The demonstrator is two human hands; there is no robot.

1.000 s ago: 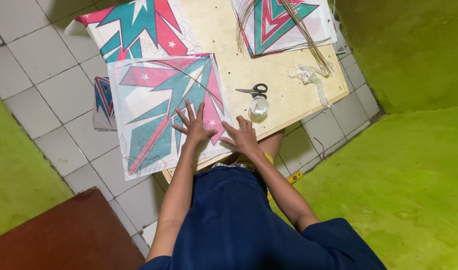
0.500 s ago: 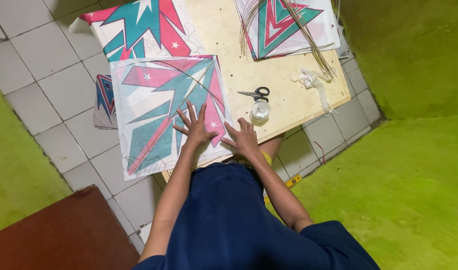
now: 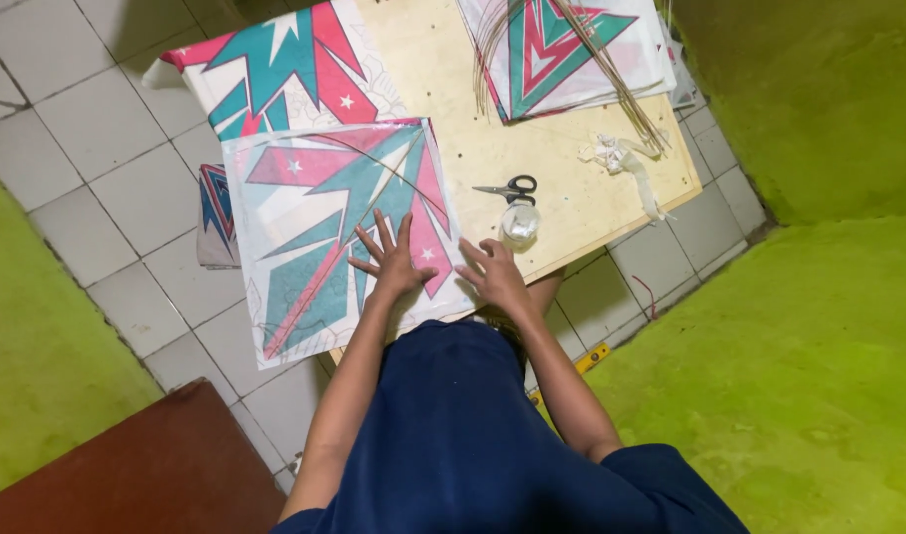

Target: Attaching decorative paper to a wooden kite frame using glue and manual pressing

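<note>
A square paper kite (image 3: 324,227) with teal, pink and white star shapes lies on the near left corner of a low wooden board (image 3: 532,158), overhanging the floor tiles. My left hand (image 3: 392,259) presses flat on its lower right part, fingers spread. My right hand (image 3: 493,272) rests flat on the kite's near right corner, at the board's edge. A thin curved stick runs across the kite's upper part.
Black-handled scissors (image 3: 507,188) and a small clear tape roll (image 3: 519,222) lie just beyond my right hand. More kites (image 3: 275,64) lie at the far left and far right (image 3: 562,44), with thin bamboo sticks (image 3: 611,69). White string scraps (image 3: 621,158), green carpet (image 3: 829,326), brown furniture (image 3: 127,475).
Both hands stay pressed on the kite with barely any shift; the view has drifted slightly.
</note>
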